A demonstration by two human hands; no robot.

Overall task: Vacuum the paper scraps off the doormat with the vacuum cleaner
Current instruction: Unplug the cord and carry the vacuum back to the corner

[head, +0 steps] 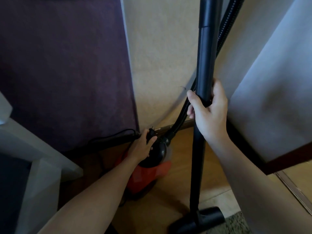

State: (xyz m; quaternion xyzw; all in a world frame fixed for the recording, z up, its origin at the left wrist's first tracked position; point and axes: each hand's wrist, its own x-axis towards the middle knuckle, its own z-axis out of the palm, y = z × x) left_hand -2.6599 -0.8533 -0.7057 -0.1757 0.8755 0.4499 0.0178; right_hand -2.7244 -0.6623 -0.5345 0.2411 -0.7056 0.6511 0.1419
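Observation:
A red and black canister vacuum cleaner (148, 173) sits on the wooden floor near the wall. Its black ribbed hose (181, 119) runs up from the canister toward the upper right. My right hand (206, 110) grips the upright black wand (203, 68) at mid height. The wand ends in a black floor nozzle (206, 218) at the edge of a grey-green doormat (236, 225). My left hand (143, 145) reaches low and holds the black power plug (150, 133) beside a black power strip (116, 138). No paper scraps show in view.
A dark purple curtain (64, 68) hangs at the left by a beige wall (160, 56). A white furniture edge (38, 149) stands at the lower left. A pale door panel (278, 81) with a dark bottom edge fills the right, above a metal threshold strip (297, 190).

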